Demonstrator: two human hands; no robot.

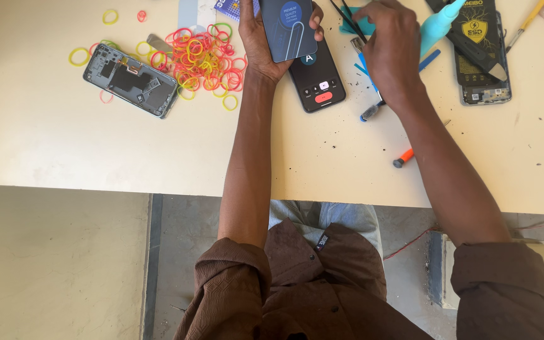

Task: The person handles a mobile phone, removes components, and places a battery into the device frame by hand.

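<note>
From the head view, the left hand (266, 44) gripped a flat, glossy dark rectangular panel (288, 28), long axis running away from the person, above a lit phone (317, 79). The right hand (390, 44), fingers curled, reached among black tweezers (346, 17); its grip was hidden.

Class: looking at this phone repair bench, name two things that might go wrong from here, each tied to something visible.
1. The left hand holds the dark phone panel above a lit phone; if dropped, it may strike that screen.
2. The right hand reaches among black tweezers and small tools; a tip could prick it, or the orange-capped tool could get knocked away.
</note>
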